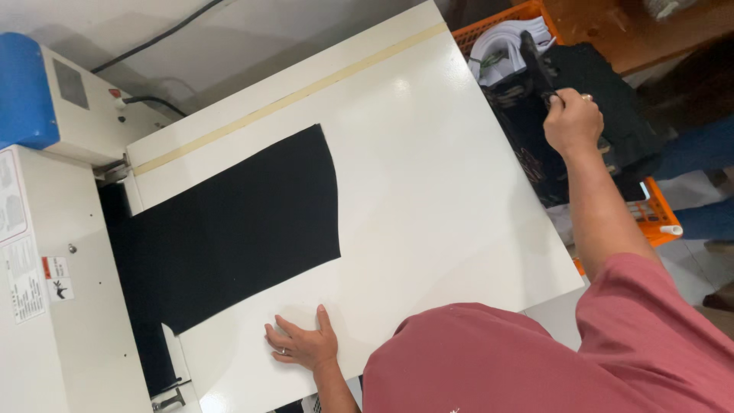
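My left hand [302,344] lies flat, fingers spread, on the white machine table [428,199] near its front edge. It rests just below a large black cut fabric piece [237,229] without touching it. That piece lies flat, and its left end reaches the dark mouth of the machine [115,229]. My right hand [572,121] reaches past the table's far right edge and is closed on a black fabric piece [589,76] from a stack in an orange crate [650,214].
A white machine housing [46,306] with a blue end cap [27,92] stands at the left. White folded cloth [505,50] lies in the crate. A strip of tan tape [290,99] runs along the table's back. Another person's blue-trousered legs [703,153] stand at the right.
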